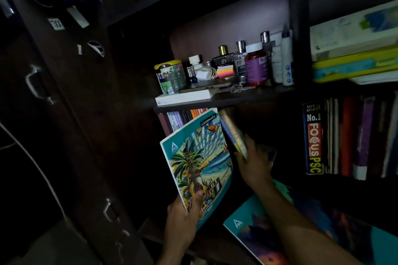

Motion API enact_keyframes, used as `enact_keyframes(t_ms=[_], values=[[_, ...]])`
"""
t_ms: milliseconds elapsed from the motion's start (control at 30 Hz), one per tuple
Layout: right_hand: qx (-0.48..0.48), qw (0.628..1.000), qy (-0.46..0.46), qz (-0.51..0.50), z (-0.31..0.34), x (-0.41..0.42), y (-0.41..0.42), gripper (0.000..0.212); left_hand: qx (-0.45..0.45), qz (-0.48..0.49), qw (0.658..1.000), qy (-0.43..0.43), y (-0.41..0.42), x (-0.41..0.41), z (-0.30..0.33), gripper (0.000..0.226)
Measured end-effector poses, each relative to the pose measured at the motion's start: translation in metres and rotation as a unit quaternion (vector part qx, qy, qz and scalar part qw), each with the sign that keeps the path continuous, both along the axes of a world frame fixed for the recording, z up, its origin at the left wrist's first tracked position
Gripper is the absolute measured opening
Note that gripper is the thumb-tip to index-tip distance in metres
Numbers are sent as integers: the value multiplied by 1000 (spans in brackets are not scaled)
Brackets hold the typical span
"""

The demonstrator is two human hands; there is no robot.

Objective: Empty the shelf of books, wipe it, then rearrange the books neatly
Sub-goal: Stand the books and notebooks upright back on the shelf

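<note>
My left hand (183,219) grips the bottom edge of a teal notebook (198,157) with a beach and guitar cover, held upright at the mouth of the dark lower shelf compartment (258,127). My right hand (254,161) reaches into that compartment and closes around a leaning bundle of thin books (233,133). Several book spines (183,117) stand behind the notebook at the compartment's left. Another teal notebook (269,228) lies flat below my right forearm.
The shelf above carries perfume bottles (239,60), a tin can (170,75), jars and a white box (185,98). Upright books including a "Focus PSC" spine (313,137) fill the right compartment. A dark metal cabinet with handles (34,84) stands at the left.
</note>
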State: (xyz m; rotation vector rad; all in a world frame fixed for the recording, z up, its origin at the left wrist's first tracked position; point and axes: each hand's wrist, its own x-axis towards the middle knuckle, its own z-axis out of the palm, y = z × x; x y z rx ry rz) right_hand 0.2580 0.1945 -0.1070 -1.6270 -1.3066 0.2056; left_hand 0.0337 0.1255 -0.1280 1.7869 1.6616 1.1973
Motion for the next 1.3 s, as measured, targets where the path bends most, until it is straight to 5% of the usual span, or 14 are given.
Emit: enact_keyframes(t_ms=[233, 400, 767, 1300], values=[[65, 988, 130, 51, 8, 11, -3, 70, -17, -8, 1000, -9, 0, 0, 0, 110], [66, 981, 174, 48, 10, 17, -6, 64, -16, -46, 997, -64, 0, -2, 6, 82], [76, 988, 132, 26, 2, 15, 0, 37, 13, -24, 996, -91, -3, 44, 18, 49], [129, 984, 126, -2, 0, 8, -1, 25, 45, -12, 994, -95, 33, 91, 24, 48]])
